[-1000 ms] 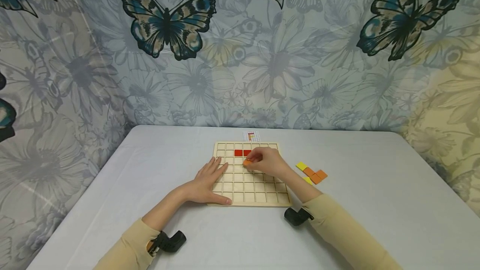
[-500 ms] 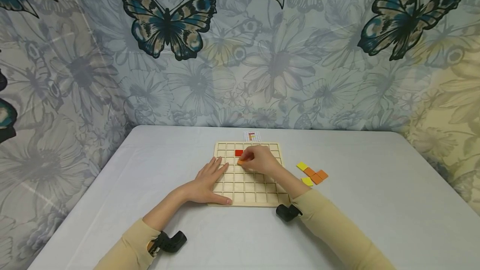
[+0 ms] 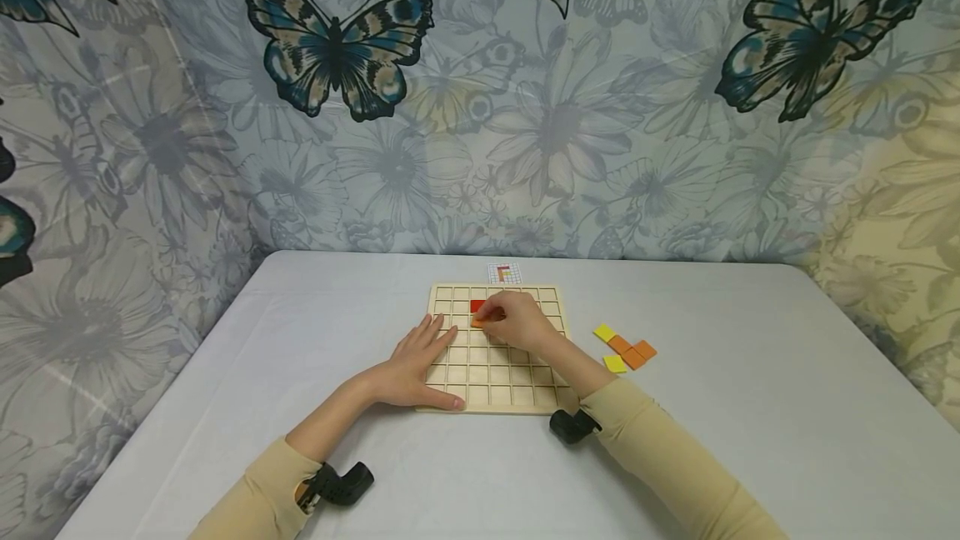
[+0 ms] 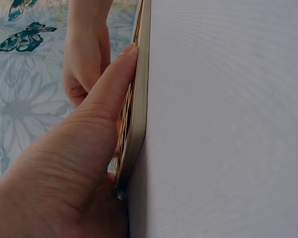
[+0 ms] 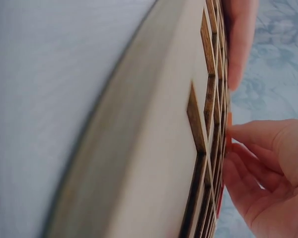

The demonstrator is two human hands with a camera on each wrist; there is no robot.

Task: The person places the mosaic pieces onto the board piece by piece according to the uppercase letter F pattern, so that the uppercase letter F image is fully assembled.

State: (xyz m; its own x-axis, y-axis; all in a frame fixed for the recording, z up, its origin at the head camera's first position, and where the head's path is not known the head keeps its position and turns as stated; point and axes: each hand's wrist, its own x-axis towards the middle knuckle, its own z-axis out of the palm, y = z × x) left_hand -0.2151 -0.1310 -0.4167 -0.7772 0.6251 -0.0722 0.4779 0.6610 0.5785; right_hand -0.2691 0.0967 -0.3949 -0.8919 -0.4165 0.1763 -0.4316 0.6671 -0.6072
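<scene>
Apparently grid-printed card (image 3: 505, 273) beyond board (image 3: 498, 394)

An indoor recording corner, by the look of it, though whether in a home or studio is unclear: a backdrop (image 3: 525, 219) printed with blue butterflies (image 3: 335, 57) and pale flowers (image 3: 558, 125) stands close behind a white-covered table (image 3: 750, 357), and black wrist cameras (image 3: 348, 484) are worn
</scene>
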